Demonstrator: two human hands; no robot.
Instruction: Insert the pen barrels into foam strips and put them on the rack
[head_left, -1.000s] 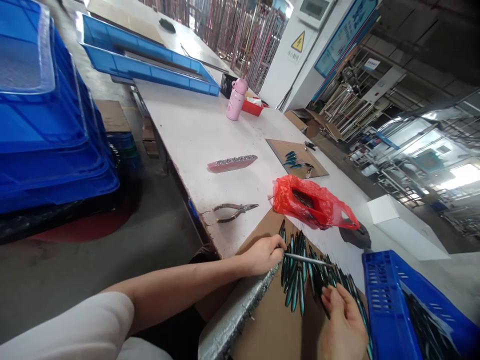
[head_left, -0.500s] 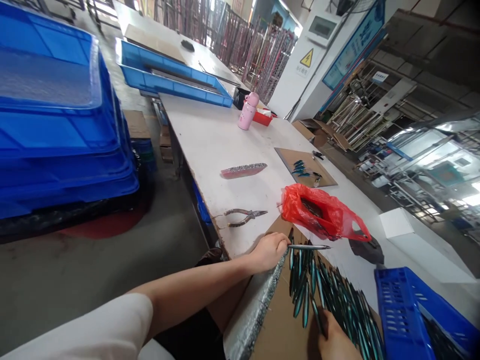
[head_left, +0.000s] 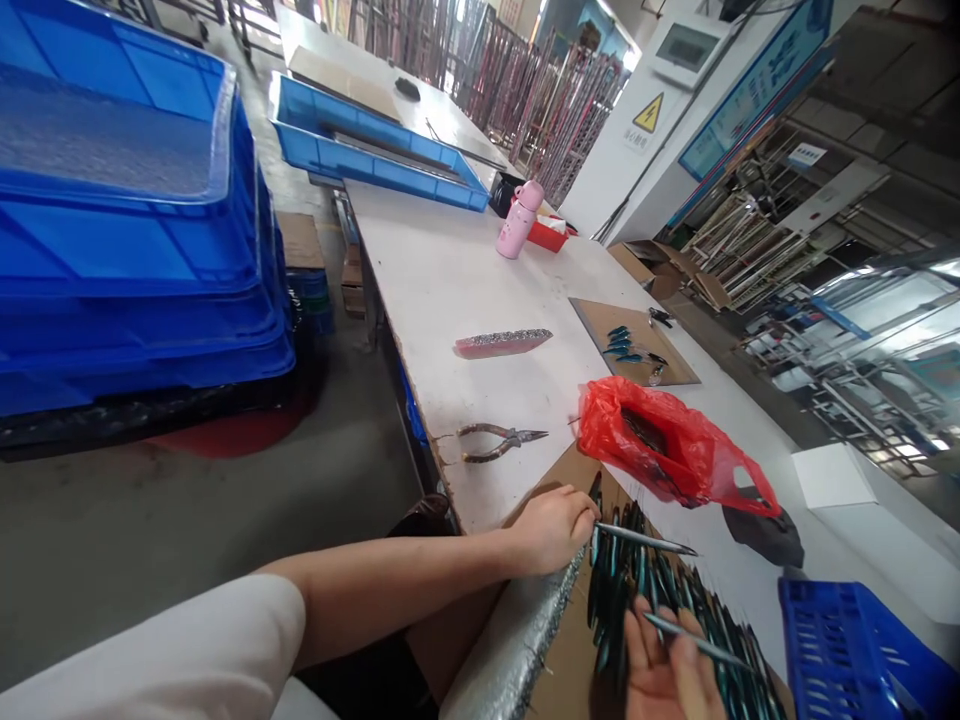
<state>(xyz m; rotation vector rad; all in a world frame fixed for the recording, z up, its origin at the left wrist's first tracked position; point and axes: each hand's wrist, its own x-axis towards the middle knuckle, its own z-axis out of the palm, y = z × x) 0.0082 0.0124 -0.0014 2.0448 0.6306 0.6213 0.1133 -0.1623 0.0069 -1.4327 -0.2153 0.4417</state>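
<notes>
Grey slivers [head_left: 652, 541] are seemingly being picked singly: left fingers [head_left: 583, 512] pinch one, right fingers [head_left: 636, 642] another. Next move likely calls for a light, steady grip.

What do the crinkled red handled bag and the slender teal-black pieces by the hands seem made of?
The crinkled red handled bag: apparently thin, glossy plastic film, judging by its light-catching folds. The slender teal-black pieces: glossy, with narrow highlights; metal or plastic, I cannot tell.

There's the white table [head_left: 442, 270] stretching back beside grey floor [head_left: 356, 440], metal racks [head_left: 517, 95] crowding behind, white pillar [head_left: 611, 175] to their right!
</notes>
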